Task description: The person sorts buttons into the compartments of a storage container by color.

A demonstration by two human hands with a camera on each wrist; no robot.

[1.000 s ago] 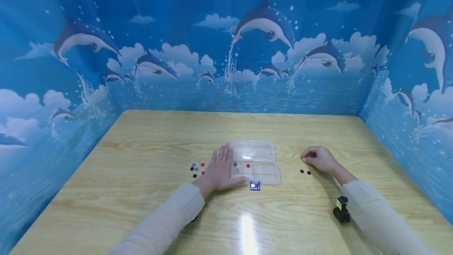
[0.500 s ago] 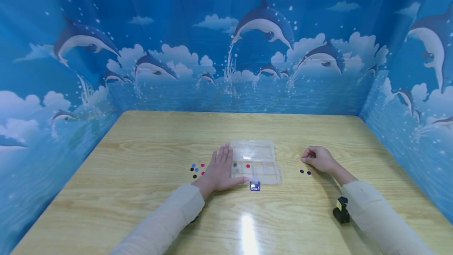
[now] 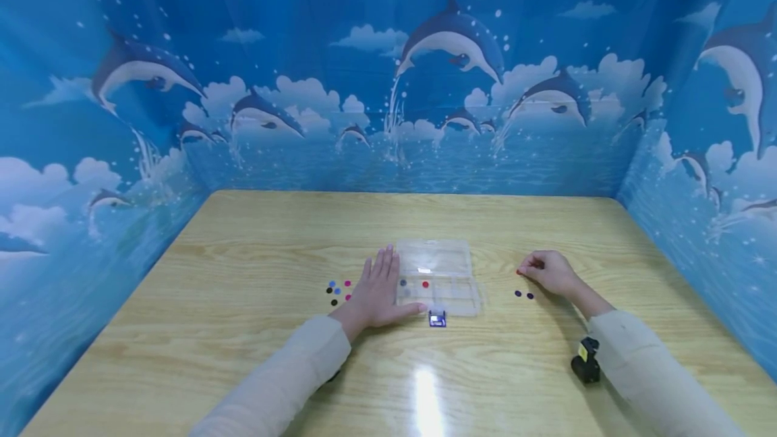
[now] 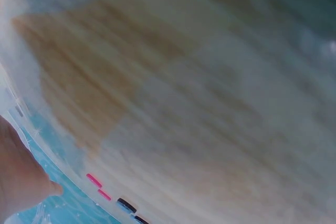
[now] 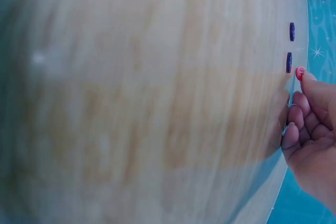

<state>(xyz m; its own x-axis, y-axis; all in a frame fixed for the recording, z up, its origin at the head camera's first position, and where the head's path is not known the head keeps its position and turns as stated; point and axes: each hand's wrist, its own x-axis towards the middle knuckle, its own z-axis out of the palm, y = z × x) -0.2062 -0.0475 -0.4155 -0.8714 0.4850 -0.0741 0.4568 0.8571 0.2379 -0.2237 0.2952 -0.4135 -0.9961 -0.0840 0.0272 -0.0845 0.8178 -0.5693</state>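
My left hand (image 3: 378,294) lies flat with straight fingers along the left side of a clear compartment box (image 3: 458,295), its thumb by the front edge. The box's lid (image 3: 434,256) is folded back. Inside are a grey disc (image 3: 403,282) and a red disc (image 3: 425,284). On the right, my right hand (image 3: 549,272) pinches a small red button (image 5: 300,73) between thumb and finger, with the other fingers curled. Two dark blue buttons (image 3: 524,295) rest on the table just in front of it.
Several blue, black and pink discs (image 3: 337,290) lie left of my left hand. A small blue-and-white piece (image 3: 437,318) sits at the box's front edge. Around the wooden table (image 3: 243,356) hangs a dolphin-print curtain (image 3: 303,127).
The red button now shows at my right fingertips, where only a dark edge showed before. My left hand and the box have stayed in place.
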